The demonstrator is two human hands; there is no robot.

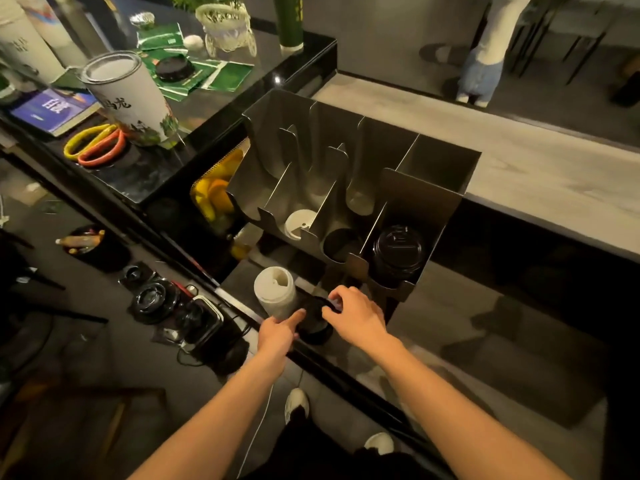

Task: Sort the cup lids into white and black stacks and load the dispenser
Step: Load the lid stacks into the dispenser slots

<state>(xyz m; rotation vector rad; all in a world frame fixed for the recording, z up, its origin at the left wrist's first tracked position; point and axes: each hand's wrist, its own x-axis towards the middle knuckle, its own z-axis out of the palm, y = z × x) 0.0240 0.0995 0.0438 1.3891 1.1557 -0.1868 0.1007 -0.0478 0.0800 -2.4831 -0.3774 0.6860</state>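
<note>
Before the folded-steel dispenser (422, 199), a black plastic lid stack (313, 329) stands upright. The right hand (353, 317) grips its top. The left hand (278, 332) props its nine-o'clock side with one straight finger.

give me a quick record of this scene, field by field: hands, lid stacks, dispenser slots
left hand: index finger touches loose black stack
right hand: fingers curled over the loose black stack's top
white stack: upright, just left of the loose black stack
dispenser: metal, divided into slots
white lids: low in a left slot
black lids: low in the next slot
tall black stack: right front slot
</note>
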